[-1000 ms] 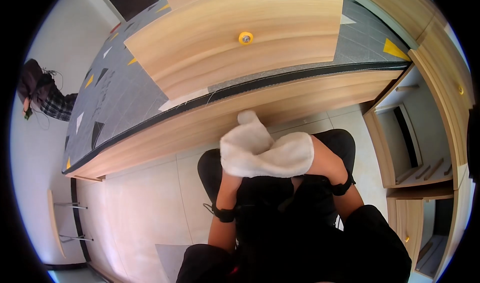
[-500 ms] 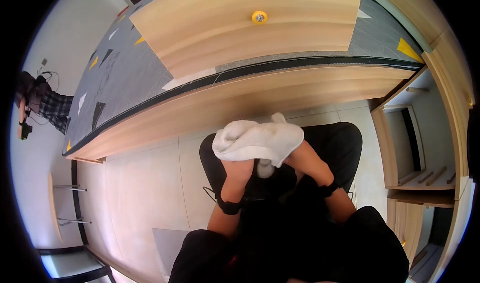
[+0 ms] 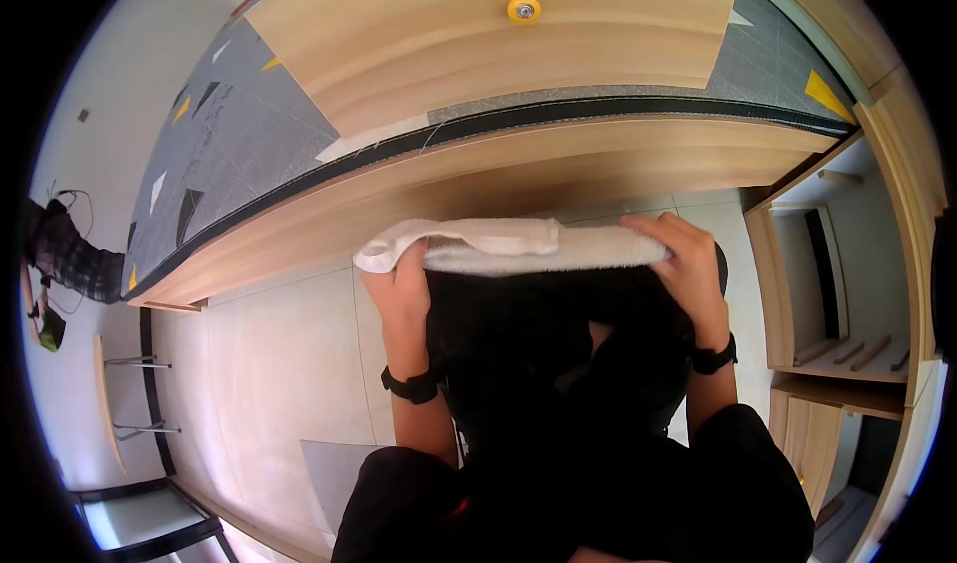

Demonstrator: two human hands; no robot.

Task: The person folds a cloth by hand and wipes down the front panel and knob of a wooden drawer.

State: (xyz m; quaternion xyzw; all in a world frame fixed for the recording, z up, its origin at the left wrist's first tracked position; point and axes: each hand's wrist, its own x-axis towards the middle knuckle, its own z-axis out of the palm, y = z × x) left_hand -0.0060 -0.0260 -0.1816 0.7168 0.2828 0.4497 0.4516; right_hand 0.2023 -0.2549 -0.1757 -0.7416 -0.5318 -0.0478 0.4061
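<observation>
Stretched sideways above my lap is a white cloth [image 3: 498, 244], pulled into a long, narrow band with a fuzzy, towel-like lower part. My left hand [image 3: 399, 289] grips its left end, the thumb in front and the other fingers hidden behind the fabric. At the right end, my right hand [image 3: 690, 269] pinches the cloth between thumb and fingers. A looser fold runs along the upper left half of the cloth. Both wrists wear black bands.
A bed [image 3: 234, 115] with a grey patterned surface and wooden side lies ahead, a wooden board [image 3: 478, 55] with a yellow-ringed fitting on it. Wooden shelving [image 3: 837, 284] stands right. Far left, a person [image 3: 75, 254] holds something green near a wall-mounted fold-out seat [image 3: 108, 394].
My hands have moved apart, drawing the bunched cloth out into a long band. They were close together under it before. The view has tilted slightly.
</observation>
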